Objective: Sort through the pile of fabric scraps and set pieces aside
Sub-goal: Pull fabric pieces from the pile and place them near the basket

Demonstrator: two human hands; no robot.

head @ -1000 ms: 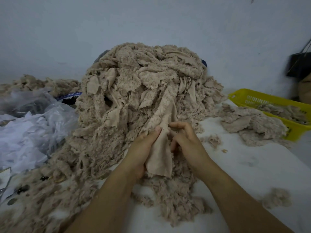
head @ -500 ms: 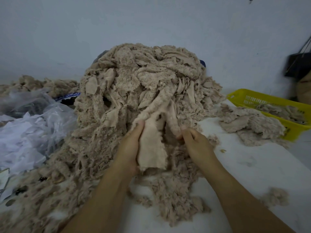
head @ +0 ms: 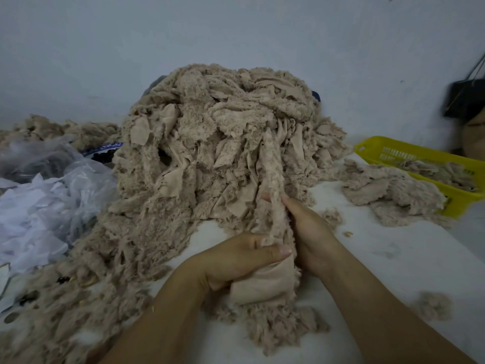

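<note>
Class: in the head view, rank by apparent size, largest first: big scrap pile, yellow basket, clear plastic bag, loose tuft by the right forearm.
1. big scrap pile
2. clear plastic bag
3. yellow basket (it and the bag are both cut off by the frame edge, so this pair is unsure)
4. loose tuft

A plain pale wall (head: 236, 35), bluish-grey in dim, even light, fills the far side, with a few small dark specks (head: 401, 81) on its right part. A white table (head: 409, 274), faintly smudged, reaches back to the wall. At far right a dark bag (head: 464, 101) hangs by thin straps.
</note>
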